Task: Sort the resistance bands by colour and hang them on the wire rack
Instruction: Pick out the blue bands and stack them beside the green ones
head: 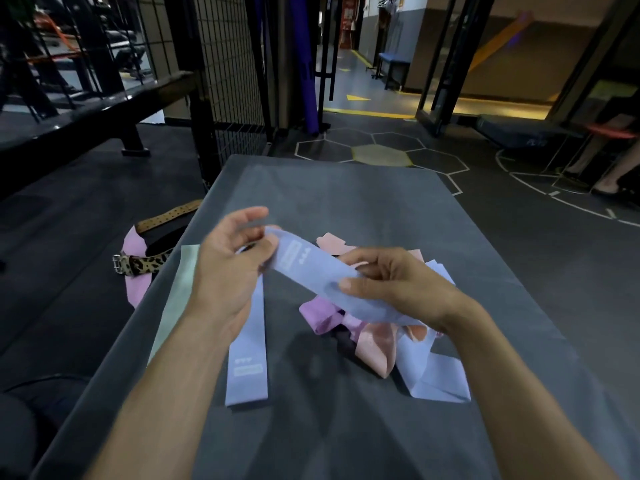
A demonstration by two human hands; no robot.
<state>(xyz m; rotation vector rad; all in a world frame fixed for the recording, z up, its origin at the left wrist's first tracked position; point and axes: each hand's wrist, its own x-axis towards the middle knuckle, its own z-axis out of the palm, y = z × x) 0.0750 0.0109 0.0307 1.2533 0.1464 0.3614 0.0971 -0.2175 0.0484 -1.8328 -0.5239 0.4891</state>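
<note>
A: What is seen from the head camera?

B: A grey table is seen from above, with two bare forearms reaching over it. A lavender resistance band is held up above the table between both hands.

A: How is it gripped?

B: Its far end is pinched by the left hand, thumb and fingers curled round the fabric. Nearer the middle it is pinched by the right hand, the thumb laid on top and the fingers tucked beneath. A pale printed label is shown on the stretch between the two hands.

A: And the other bands?

B: A second lavender band is laid flat on the table below the left hand, running toward the viewer. A mint band is laid just beside it, along the table's left edge. Under the right hand a loose pile is found: a purple band, peach bands and a folded lavender band, overlapping one another.

A: Anything off the table?

B: A pink belt with a leopard-print strap is seen on the floor at the left. A black wire rack is stood behind the table's far left corner, well apart from the bands.
</note>
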